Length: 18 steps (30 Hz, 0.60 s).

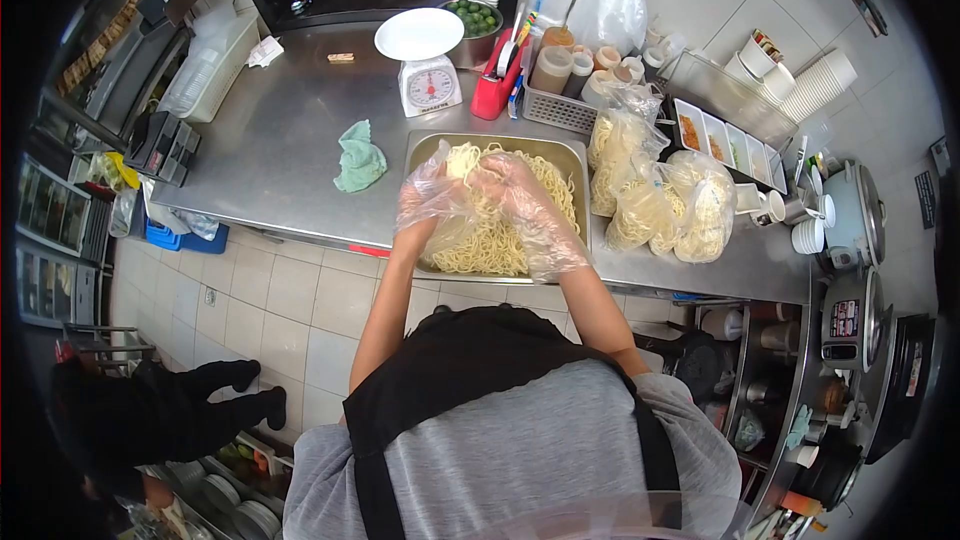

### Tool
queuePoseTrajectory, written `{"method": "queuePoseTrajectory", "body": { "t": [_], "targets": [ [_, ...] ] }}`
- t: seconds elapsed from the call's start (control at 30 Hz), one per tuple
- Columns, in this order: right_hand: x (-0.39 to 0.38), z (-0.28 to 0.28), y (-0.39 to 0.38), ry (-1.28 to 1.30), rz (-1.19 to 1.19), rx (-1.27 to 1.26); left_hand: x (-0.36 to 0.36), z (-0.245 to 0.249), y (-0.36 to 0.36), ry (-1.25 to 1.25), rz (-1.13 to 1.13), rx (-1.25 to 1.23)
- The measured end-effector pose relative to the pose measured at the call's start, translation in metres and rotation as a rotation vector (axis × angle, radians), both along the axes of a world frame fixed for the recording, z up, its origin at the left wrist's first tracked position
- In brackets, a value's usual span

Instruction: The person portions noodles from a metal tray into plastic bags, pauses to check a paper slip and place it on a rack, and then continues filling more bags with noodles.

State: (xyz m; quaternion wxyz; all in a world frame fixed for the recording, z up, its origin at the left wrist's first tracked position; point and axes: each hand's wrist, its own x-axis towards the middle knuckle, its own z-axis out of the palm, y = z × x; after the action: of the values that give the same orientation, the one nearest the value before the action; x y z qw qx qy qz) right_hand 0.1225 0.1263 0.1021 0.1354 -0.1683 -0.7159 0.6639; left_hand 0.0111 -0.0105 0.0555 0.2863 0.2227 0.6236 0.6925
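Both my hands wear clear plastic gloves and are over a steel tray (pixel 583 202) of pale noodles (pixel 487 248). My left hand (pixel 428 190) is closed around a clump of noodles (pixel 464 162) at the tray's upper left. From the other side, my right hand (pixel 508 185) is closed on the same clump, its fingers close to the left ones. Loose strands hang from the clump toward the noodles below. The gloves partly hide the fingertips. Several plastic bags of noodles (pixel 640 210) lie on the counter just right of the tray.
A kitchen scale (pixel 431 87) with a white dish stands behind the tray, beside a red tape dispenser (pixel 497 75). A green cloth (pixel 360 157) lies to the left. Sauce bottles fill a grey basket (pixel 558 110). Another person (pixel 150 405) stands at lower left.
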Motion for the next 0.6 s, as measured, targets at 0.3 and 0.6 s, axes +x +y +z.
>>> {"method": "queuePoseTrajectory", "body": {
  "t": [0.3,0.6],
  "targets": [
    [0.0,-0.015,-0.002,0.129,-0.205,0.359,0.007,0.026,0.004,0.111,-0.129,-0.13],
    [0.004,0.018,0.009,0.114,-0.041,0.582,-0.016,0.01,-0.01,-0.167,-0.12,-0.112]
  ]
}}
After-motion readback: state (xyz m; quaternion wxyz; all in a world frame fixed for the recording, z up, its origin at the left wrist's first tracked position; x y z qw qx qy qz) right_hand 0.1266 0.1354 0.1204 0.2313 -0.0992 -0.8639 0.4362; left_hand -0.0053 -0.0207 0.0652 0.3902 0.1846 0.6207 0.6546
